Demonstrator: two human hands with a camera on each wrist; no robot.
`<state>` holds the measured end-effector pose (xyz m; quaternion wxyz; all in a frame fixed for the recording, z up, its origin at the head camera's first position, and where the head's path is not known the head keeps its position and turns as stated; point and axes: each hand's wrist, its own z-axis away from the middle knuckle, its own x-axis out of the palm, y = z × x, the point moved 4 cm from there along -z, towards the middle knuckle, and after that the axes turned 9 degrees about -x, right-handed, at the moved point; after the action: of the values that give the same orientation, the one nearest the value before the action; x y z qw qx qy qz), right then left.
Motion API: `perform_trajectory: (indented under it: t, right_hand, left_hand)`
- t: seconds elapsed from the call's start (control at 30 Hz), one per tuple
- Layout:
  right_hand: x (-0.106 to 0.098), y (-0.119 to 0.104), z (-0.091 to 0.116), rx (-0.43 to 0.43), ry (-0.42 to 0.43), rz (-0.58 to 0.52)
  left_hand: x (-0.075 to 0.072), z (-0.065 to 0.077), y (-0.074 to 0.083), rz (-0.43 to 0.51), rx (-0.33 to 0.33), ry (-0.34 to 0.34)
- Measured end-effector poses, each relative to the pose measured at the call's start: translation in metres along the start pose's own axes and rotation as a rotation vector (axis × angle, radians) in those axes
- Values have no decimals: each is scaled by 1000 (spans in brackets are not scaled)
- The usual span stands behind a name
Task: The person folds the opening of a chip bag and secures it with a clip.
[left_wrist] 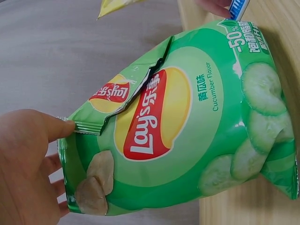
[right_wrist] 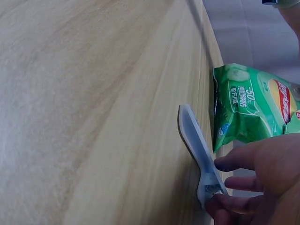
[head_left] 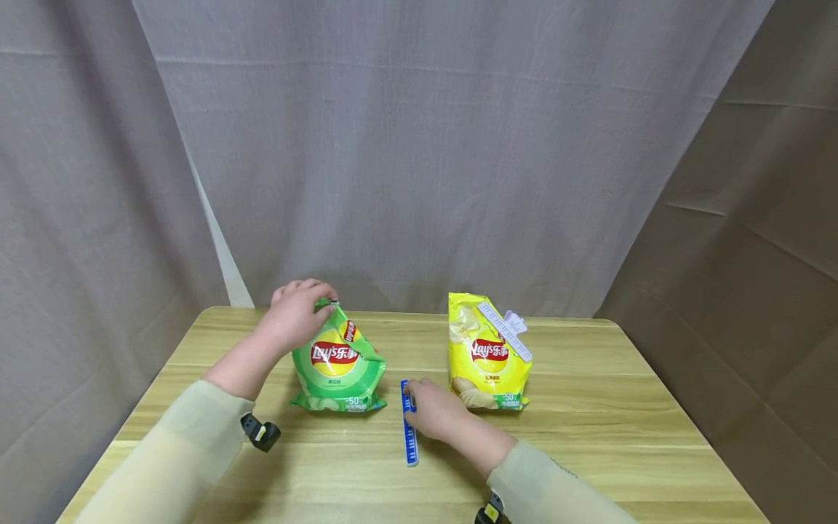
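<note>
On the left of the table stands a green Lay's cucumber chip bag [head_left: 335,382], its top corner folded down across the front. My left hand [head_left: 297,314] grips the bag's upper edge, thumb in front [left_wrist: 58,129] and fingers behind. Right of it is a long blue bag clip [head_left: 410,442] with white markings, close over the wood. My right hand [head_left: 437,409] pinches this clip near its far end; the right wrist view shows thumb and fingertips [right_wrist: 216,206] around the clip's hinged-looking part.
A yellow Lay's chip bag [head_left: 481,367] stands to the right, a pale lilac clip [head_left: 504,331] set diagonally across its folded corner. Behind the wooden table [head_left: 602,437] hangs a grey curtain [head_left: 419,145], with more cloth on both sides.
</note>
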<state>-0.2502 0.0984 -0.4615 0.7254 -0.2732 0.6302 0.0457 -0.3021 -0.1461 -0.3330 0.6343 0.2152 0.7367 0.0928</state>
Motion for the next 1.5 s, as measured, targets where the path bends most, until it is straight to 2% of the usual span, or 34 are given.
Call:
perform_trajectory:
  t: [0.27, 0.5, 0.67, 0.93, 1.5]
  right_hand:
    - [2, 5, -1, 20, 64, -21]
    - [1, 9, 4, 101, 42, -85]
    - [0, 12, 7, 124, 32, -102]
    - [-1, 11, 14, 121, 34, -93]
    - [4, 10, 12, 98, 30, -96]
  left_hand:
    - [0, 0, 0, 4, -5, 5]
    - [1, 0, -1, 1, -7, 6]
    - [2, -1, -1, 0, -5, 11]
    - [2, -1, -2, 8, -12, 8]
    - [1, 0, -2, 5, -6, 8]
